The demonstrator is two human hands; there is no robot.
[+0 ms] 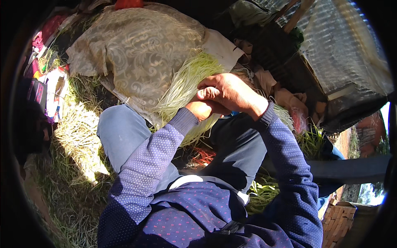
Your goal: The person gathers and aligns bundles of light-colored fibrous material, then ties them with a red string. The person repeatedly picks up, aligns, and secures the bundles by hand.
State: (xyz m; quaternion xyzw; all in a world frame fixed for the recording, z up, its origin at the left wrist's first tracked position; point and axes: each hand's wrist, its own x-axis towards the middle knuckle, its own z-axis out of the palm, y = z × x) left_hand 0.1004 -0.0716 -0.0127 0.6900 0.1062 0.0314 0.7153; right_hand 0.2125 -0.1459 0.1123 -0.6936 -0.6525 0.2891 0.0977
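My left hand point(199, 108) is closed around a bunch of long, pale green stalks point(192, 75), partly hidden under my right hand point(229, 91). That right hand is curled over the left, thumb bent; what its fingers hold is hidden. The stalks show above and below both hands and lie across a patterned beige cloth point(139, 58) beyond my knees. A bundle of thin red strands point(202, 157) sits low between my legs.
Dry straw point(80, 136) covers the ground at left beside colourful bags point(53, 89). More green stalks point(310, 142) lie at right, near a pink plastic bag point(298, 120). Translucent sheeting point(339, 49) hangs upper right. Stacked bricks point(336, 223) stand lower right.
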